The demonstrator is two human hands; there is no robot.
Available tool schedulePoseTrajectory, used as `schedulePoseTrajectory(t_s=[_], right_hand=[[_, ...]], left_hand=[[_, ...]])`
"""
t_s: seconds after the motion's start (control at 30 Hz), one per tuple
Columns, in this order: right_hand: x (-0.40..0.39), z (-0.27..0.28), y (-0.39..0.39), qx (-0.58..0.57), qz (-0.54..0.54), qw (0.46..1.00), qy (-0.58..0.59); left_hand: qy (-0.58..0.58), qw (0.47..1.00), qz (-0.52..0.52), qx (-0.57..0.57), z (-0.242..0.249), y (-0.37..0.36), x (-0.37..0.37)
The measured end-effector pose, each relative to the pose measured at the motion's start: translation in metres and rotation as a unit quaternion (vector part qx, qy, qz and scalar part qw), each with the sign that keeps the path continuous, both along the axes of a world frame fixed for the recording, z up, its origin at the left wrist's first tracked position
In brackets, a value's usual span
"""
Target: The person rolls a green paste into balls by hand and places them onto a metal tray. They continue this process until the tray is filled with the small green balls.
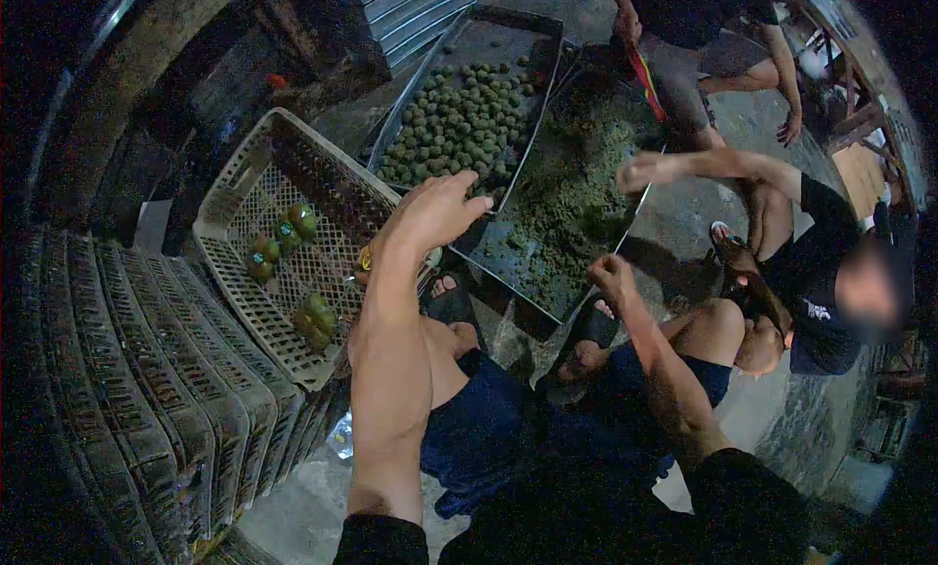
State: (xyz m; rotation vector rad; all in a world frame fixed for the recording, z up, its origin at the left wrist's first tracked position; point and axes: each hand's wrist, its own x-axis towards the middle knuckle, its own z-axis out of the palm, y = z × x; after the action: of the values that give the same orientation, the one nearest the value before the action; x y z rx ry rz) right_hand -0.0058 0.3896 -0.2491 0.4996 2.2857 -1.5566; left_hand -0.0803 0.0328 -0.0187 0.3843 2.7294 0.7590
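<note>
My left hand (435,213) reaches out over the near edge of a metal tray of round greenish-brown balls (459,121). Its thumb and fingers are apart, and I see nothing held in it. Curled fingers close my right hand (613,277) above the near right side of a second tray, which is spread with loose, crumbly green material (562,204). Whatever those fingers may hold is too small or hidden to make out.
Left of me, a plastic crate (230,199) holds several green bundles (316,321), above stacked crates (186,389). A co-worker's hand (640,171) hovers over the crumbly material from the right. Beyond the tray, another person's hand (627,25) holds a red-and-yellow strip (645,82).
</note>
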Motion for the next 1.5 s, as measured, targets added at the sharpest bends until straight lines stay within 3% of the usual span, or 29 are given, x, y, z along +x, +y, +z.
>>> schedulePoseTrajectory(t_s=[0.03, 0.13, 0.23, 0.3, 0.4, 0.43, 0.5, 0.53, 0.6, 0.63, 0.7, 0.8, 0.83, 0.87, 0.93, 1.0, 1.07, 1.2, 1.27, 1.3, 1.33, 1.4, 1.47, 1.5], right_hand=[[-0.003, -0.013, 0.003, -0.001, -0.001, 1.0, 0.001], [-0.007, -0.033, 0.002, -0.202, -0.093, 0.975, -0.005], [-0.005, -0.014, -0.003, -0.068, 0.013, 0.977, 0.2], [-0.005, 0.044, -0.015, 0.146, 0.017, 0.989, -0.005], [-0.017, -0.007, 0.01, 0.143, -0.039, 0.989, -0.027], [-0.011, 0.001, 0.008, 0.143, -0.039, 0.989, -0.029], [0.006, 0.042, -0.005, -0.04, -0.085, 0.995, 0.026], [0.008, 0.06, -0.01, -0.04, -0.084, 0.995, 0.025], [0.009, 0.083, -0.017, -0.207, -0.055, 0.977, 0.004], [0.009, 0.082, -0.017, -0.206, -0.054, 0.977, 0.005], [0.011, 0.078, -0.014, -0.372, -0.228, 0.899, -0.041], [0.0, 0.012, -0.013, -0.386, -0.181, 0.904, -0.027], [-0.003, 0.045, -0.039, -0.278, -0.246, 0.924, -0.086], [-0.006, 0.035, -0.044, -0.278, -0.247, 0.924, -0.091], [-0.012, 0.013, -0.054, -0.075, -0.142, 0.986, 0.046], [-0.012, 0.035, -0.064, -0.085, -0.133, 0.987, 0.023], [-0.013, 0.043, -0.065, -0.01, 0.016, 1.0, 0.021], [0.007, 0.047, -0.07, -0.136, 0.001, 0.99, 0.031], [0.012, 0.035, -0.047, -0.216, -0.049, 0.962, -0.16], [0.018, 0.008, -0.041, -0.299, -0.126, 0.919, -0.225], [0.016, -0.012, -0.042, -0.298, -0.126, 0.919, -0.226], [0.011, -0.052, -0.044, -0.171, -0.029, 0.942, -0.286], [-0.001, -0.107, -0.05, -0.053, 0.04, 0.973, -0.219], [-0.02, -0.116, -0.067, -0.113, 0.03, 0.976, -0.184]], left_hand=[[0.001, 1.0, -0.001, -0.001, -0.001, 0.001, -0.001], [0.018, 1.0, -0.008, 0.003, -0.007, 0.004, -0.002], [0.022, 1.0, -0.017, -0.001, -0.009, 0.009, -0.003], [0.033, 0.999, -0.029, 0.003, -0.01, 0.012, -0.004], [0.018, 0.999, -0.033, -0.007, 0.001, 0.019, -0.001], [0.016, 0.999, -0.033, -0.007, 0.0, 0.019, -0.001], [0.029, 0.999, -0.036, -0.01, -0.003, 0.019, -0.002], [0.028, 0.999, -0.036, -0.01, -0.001, 0.018, 0.0], [0.025, 0.999, -0.034, -0.006, 0.005, 0.018, 0.003], [0.026, 0.999, -0.034, -0.005, 0.007, 0.017, 0.004], [0.009, 0.999, -0.032, -0.016, 0.01, 0.016, 0.005], [0.026, 0.999, -0.026, -0.003, -0.001, 0.013, 0.006], [0.022, 0.999, -0.026, -0.004, 0.001, 0.013, 0.008], [0.015, 1.0, -0.024, -0.003, 0.009, 0.014, 0.01], [0.004, 1.0, -0.023, -0.001, 0.014, 0.012, 0.014], [0.034, 0.999, -0.006, 0.01, 0.014, 0.008, 0.017], [0.031, 0.999, -0.003, 0.01, 0.017, 0.003, 0.019], [0.028, 0.999, 0.01, 0.036, 0.012, -0.008, 0.021], [0.041, 0.999, 0.012, 0.028, 0.009, -0.012, 0.019], [0.056, 0.998, 0.008, 0.012, 0.009, -0.013, 0.018], [0.055, 0.998, 0.008, 0.013, 0.008, -0.014, 0.017], [0.053, 0.998, 0.021, 0.011, 0.009, -0.012, 0.013], [0.01, 1.0, 0.021, 0.018, 0.018, -0.01, 0.006], [-0.023, 0.999, 0.027, 0.033, 0.022, -0.008, 0.004]])
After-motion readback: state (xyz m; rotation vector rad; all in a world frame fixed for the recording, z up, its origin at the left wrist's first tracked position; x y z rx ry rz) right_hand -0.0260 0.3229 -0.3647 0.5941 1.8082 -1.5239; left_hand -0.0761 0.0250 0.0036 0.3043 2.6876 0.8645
